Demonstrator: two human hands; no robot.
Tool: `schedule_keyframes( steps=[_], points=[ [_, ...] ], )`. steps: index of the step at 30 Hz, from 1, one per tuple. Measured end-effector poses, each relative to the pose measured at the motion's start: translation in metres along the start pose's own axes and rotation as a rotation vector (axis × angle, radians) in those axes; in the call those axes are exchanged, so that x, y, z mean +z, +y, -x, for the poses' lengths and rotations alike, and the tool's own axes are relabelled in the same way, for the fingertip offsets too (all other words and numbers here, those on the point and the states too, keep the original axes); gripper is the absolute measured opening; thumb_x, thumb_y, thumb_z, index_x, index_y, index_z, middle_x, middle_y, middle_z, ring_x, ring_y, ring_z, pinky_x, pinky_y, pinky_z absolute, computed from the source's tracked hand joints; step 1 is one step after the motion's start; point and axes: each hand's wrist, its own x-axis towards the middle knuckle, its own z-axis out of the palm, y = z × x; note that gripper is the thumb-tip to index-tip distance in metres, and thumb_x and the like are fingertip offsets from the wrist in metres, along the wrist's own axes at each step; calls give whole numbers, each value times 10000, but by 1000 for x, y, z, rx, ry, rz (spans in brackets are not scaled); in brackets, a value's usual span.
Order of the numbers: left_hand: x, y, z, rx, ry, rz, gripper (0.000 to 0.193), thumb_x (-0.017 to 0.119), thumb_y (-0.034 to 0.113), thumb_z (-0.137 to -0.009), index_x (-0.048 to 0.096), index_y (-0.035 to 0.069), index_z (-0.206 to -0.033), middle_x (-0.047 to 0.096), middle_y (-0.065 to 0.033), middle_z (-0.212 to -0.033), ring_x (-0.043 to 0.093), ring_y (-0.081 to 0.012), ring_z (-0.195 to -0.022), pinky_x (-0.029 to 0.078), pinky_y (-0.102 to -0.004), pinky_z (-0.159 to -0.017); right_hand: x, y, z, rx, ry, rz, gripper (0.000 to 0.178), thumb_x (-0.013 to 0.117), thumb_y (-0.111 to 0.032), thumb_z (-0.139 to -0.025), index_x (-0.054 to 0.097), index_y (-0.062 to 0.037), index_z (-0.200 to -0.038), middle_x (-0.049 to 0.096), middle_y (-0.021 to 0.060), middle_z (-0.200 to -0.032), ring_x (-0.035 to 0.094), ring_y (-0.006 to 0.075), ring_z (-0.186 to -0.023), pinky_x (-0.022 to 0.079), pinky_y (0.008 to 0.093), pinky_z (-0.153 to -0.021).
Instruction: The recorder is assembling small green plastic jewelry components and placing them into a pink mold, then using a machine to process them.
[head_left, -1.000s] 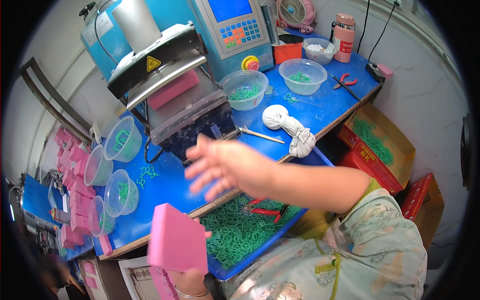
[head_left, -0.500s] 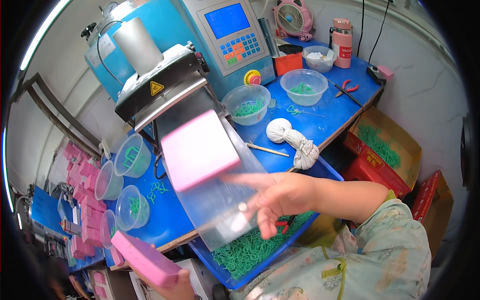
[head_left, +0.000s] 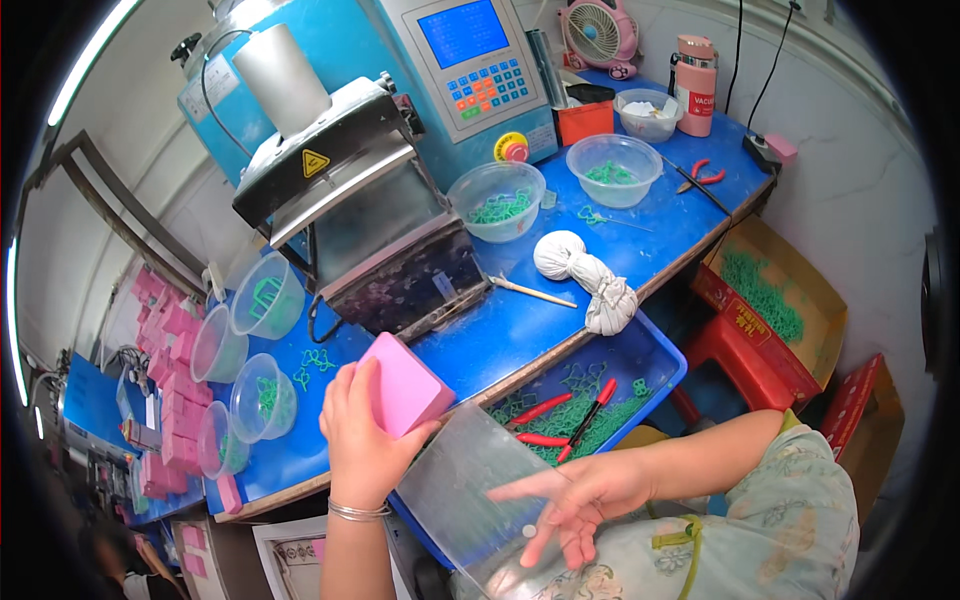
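Observation:
My left hand (head_left: 362, 440), with bracelets at its wrist, is closed round a pink block (head_left: 410, 385) above the table's front edge. My right hand (head_left: 585, 505) holds a clear flat plate (head_left: 455, 480) tilted near my body. Its index finger lies stretched along the plate, and the other fingers are partly curled. A small white round spot (head_left: 528, 531) shows by the fingers. Behind the block, the press machine (head_left: 325, 165) stands with its dark lower front (head_left: 410, 285) uncovered. A blue tray (head_left: 660, 385) with green pieces, red-handled pliers (head_left: 542, 410) and a red-black pen (head_left: 588, 420) sits below the table edge.
Clear bowls with green pieces stand left (head_left: 268, 295) and right (head_left: 612, 170) of the machine. A white cloth bundle (head_left: 590, 280) and a wooden-handled brush (head_left: 535, 292) lie on the blue table. Stacked pink blocks (head_left: 180, 400) are at far left; cartons (head_left: 770, 290) and a red stool (head_left: 745, 355) at right.
The clear plate has been drawn back from the machine toward my body. The pink slab at its far end is gone from there. My left hand has risen rightward with a pink block.

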Motion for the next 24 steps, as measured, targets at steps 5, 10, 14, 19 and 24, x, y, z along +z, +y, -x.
schedule_keyframes(
  steps=[5, 10, 14, 19, 24],
  points=[
    [-21, 42, 29, 148, 173, 196, 803, 847, 327, -460, 526, 123, -1167, 414, -196, -1258, 399, -403, -1144, 299, -482, -955, -18, 13, 1, -153, 16, 146, 634, 431, -106, -904, 50, -81, -1410, 562, 186, -1145, 625, 229, -859, 512, 304, -737],
    [-23, 53, 66, 432, 132, -209, 695, 733, 577, -564, 533, 252, -1146, 328, -186, -1312, 260, -513, -1211, 297, -595, -948, -36, 18, -12, -300, 5, 625, 239, 431, -98, -925, 513, -3, -1128, 593, 122, -1080, 539, 183, -1020, 416, 312, -892],
    [-16, 46, 77, 462, 262, -115, 487, 713, 497, -659, 564, 328, -1091, 252, -152, -1344, 236, -539, -1209, 308, -619, -937, -49, 30, -16, -355, 48, 841, 222, 482, -149, -911, 552, -27, -1083, 628, 52, -980, 575, 137, -882, 451, 274, -766],
    [-9, 36, 85, 499, 336, -40, 375, 705, 409, -723, 592, 341, -1074, 259, -145, -1341, 267, -536, -1186, 330, -603, -931, -51, 33, -18, -429, 35, 941, 184, 500, -120, -892, 588, -40, -1033, 632, 51, -964, 570, 138, -858, 441, 271, -759],
    [-1, 40, 77, 385, 300, 35, 539, 712, 479, -684, 574, 218, -1135, 236, -223, -1352, 256, -541, -1195, 302, -625, -920, -46, 33, -19, -358, 28, 776, 283, 489, -108, -896, 501, -61, -1175, 602, 89, -1064, 586, 147, -872, 462, 278, -774]
  ],
)
